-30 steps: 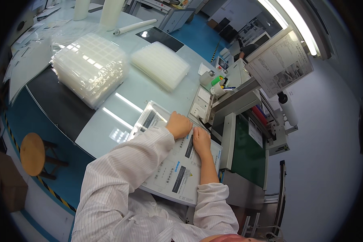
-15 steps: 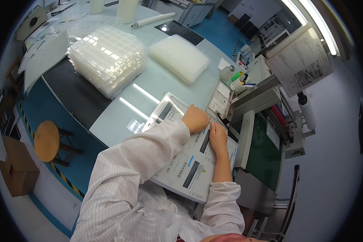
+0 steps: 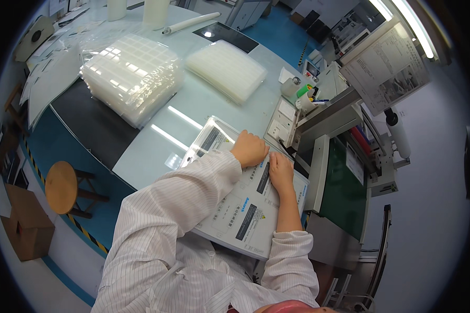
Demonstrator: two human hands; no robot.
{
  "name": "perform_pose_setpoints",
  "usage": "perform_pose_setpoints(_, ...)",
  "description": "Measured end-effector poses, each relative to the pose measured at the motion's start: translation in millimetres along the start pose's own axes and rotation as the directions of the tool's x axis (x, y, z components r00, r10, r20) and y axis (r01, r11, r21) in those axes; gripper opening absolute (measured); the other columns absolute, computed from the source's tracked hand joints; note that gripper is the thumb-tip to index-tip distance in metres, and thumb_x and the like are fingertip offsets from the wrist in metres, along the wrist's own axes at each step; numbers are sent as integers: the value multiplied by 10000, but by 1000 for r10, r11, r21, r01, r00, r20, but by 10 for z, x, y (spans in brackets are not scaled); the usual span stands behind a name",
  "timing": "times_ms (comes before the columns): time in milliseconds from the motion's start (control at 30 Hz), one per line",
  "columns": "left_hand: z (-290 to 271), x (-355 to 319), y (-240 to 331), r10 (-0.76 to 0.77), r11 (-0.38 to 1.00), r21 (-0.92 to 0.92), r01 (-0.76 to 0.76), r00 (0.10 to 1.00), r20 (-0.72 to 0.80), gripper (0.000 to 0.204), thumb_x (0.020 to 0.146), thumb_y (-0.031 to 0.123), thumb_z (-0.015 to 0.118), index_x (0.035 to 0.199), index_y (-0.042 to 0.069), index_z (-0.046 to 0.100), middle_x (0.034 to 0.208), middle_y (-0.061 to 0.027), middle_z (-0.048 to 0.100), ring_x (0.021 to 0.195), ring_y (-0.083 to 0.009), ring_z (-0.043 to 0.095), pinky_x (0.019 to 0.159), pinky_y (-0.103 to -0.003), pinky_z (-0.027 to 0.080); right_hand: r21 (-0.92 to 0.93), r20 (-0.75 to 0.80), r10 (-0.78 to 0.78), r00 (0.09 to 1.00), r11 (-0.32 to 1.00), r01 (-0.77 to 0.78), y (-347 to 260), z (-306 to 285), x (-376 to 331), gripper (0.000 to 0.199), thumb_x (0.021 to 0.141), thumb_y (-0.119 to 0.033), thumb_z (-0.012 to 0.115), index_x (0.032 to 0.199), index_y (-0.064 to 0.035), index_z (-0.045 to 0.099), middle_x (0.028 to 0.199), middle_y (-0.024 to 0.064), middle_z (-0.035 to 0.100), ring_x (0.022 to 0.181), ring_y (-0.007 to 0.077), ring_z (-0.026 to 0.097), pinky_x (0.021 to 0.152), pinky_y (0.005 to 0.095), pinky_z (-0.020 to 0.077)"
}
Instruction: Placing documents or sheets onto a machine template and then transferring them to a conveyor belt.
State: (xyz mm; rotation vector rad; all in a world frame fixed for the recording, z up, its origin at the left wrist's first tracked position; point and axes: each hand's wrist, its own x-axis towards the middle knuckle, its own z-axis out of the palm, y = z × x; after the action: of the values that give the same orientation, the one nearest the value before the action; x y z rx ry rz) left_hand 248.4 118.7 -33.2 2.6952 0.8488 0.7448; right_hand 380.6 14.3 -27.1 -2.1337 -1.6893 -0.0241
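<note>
A stack of white printed sheets (image 3: 227, 216) with dark bars and blue lettering lies at the table's near edge, in front of my body. My left hand (image 3: 250, 149) is closed over the sheets' upper part, its fingers curled under. Close beside it on the right, my right hand (image 3: 282, 171) is closed too, with thumb and fingers pressed together on the same printed surface. Whatever is pinched between the fingers is too small or hidden to make out. A clear glossy sheet (image 3: 212, 125) shows at the stack's far end, beyond my left hand.
A tall stack of film-wrapped translucent trays (image 3: 136, 78) and a lower stack (image 3: 227, 70) stand farther back. To the right are a switch panel (image 3: 281, 121), a pen cup (image 3: 305, 101) and a machine with a green bed (image 3: 342, 182). A wooden stool (image 3: 62, 187) stands at left.
The view has shifted slightly, so the table and stacks sit a little farther left and higher. Both hands remain closed, close together on the printed sheets.
</note>
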Motion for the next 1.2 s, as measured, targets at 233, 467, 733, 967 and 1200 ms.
perform_pose_setpoints(233,-24,1,18,8,1000,26,-9,999,44,379,933,324,490,745,63,690,778,-126,689,716,-305,641,722,-421,425,31,-46,-12,999,999,13,-28,-22,-29,316,984,-262,432,956,-45,660,939,136,663,926,348,595,852,462,411)
perform_pose_setpoints(467,-29,1,17,9,1000,7,-9,1000,13,368,934,310,492,726,68,676,734,-130,679,686,-307,633,706,-418,424,56,-90,-47,995,997,52,-11,-8,-16,350,1001,-281,415,905,-11,615,878,181,635,865,383,589,801,467,424)
perform_pose_setpoints(733,-9,-5,-6,12,1000,6,-12,1000,-13,381,939,318,484,719,68,670,725,-132,675,683,-309,633,705,-423,427,52,-19,-8,1000,999,9,-8,-17,-8,312,983,-274,439,983,-52,658,958,129,667,931,343,591,873,463,403)
perform_pose_setpoints(967,0,1,-7,2,1000,9,-2,1000,14,385,940,320,482,727,67,679,760,-136,682,701,-306,637,716,-420,429,31,6,7,1000,1000,-7,-25,-20,-17,307,986,-273,436,991,-59,656,959,128,666,937,344,589,875,466,401)
perform_pose_setpoints(1200,-20,17,-6,9,1000,5,-9,998,54,386,936,322,486,725,65,682,760,-125,684,698,-303,638,712,-414,429,51,-10,13,1000,999,-12,-39,-48,-4,308,987,-276,439,998,-59,657,960,130,665,940,343,590,871,460,405)
